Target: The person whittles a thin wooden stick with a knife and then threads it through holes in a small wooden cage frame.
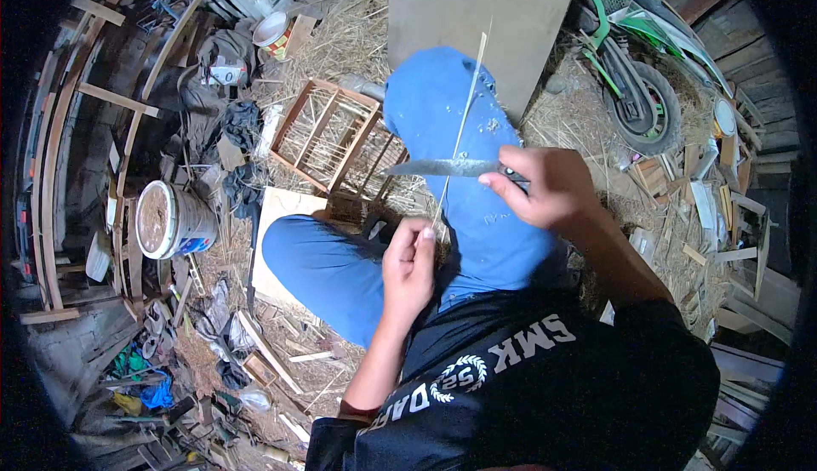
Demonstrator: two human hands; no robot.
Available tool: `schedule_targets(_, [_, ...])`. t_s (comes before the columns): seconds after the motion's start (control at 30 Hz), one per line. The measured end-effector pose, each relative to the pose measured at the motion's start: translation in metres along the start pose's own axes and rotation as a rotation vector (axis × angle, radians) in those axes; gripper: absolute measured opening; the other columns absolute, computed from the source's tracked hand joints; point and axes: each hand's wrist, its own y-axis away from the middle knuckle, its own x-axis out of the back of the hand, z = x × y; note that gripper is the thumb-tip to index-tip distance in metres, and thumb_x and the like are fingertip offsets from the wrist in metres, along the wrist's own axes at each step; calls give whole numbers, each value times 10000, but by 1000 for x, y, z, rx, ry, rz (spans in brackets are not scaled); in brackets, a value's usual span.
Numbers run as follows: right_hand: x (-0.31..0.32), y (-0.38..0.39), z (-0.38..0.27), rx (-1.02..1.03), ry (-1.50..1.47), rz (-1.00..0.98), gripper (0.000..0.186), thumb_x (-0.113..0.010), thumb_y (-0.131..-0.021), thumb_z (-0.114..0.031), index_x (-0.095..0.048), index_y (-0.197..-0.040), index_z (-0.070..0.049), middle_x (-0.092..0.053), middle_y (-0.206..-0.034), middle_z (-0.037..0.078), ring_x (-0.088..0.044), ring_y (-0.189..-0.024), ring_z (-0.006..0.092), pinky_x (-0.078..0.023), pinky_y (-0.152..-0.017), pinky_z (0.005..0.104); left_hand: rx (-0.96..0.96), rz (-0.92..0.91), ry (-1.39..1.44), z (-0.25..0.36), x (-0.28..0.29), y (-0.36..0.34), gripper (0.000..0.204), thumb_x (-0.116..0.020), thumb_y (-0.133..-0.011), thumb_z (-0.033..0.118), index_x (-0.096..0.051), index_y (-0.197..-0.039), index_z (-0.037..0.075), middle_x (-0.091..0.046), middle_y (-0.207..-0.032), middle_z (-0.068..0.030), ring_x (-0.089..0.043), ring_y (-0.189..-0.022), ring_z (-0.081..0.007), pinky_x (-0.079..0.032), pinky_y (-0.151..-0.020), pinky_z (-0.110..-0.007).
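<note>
My right hand (549,186) is closed round the handle of a knife (425,167), whose blade points left across my thigh. Under the blade runs a thin pale strip of wood or bamboo (466,114), slanting up and away over my blue trouser leg. The blade appears to touch the strip, with small shavings (462,155) beside it. My left hand (409,267) pinches the strip's near end between thumb and fingers. More pale shavings lie scattered on the trouser leg near my knee.
A slatted wooden cage (328,135) stands left of my knee, near a white bucket (174,218). A board (477,3) lies ahead. At right sits a green dirt bike (634,88). Straw and wood scraps cover the floor.
</note>
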Motion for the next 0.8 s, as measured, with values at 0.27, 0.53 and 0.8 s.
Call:
schedule_targets(0.27, [0, 1, -3, 64, -3, 80, 391, -727, -903, -410, -568, -782, -74, -578, -634, 168, -622, -611, 408, -447, -525, 487, -21, -14, 105, 4, -23, -26, 109, -512, -1077, 102, -571, -1016, 35, -467, -778, 55, -403, -689, -23, -348, -606, -205])
schedule_targets(0.53, [0, 5, -1, 1, 24, 133, 383, -771, -877, -374, -571, -760, -68, -552, -616, 166, -599, -567, 384, -423, -505, 450, 38, -12, -54, -17, 13, 17, 100, -531, -1066, 94, -592, -1037, 20, -526, -825, 33, -453, -737, -28, -387, -641, -203])
schedule_targets(0.8, [0, 3, 6, -5, 15, 47, 429, -695, -923, -467, -572, -779, -82, -597, -624, 170, -634, -615, 425, -470, -534, 507, 43, 10, -47, -11, 8, 17, 84, -542, -1063, 95, -583, -1026, 31, -490, -795, 43, -443, -722, -27, -359, -618, -204])
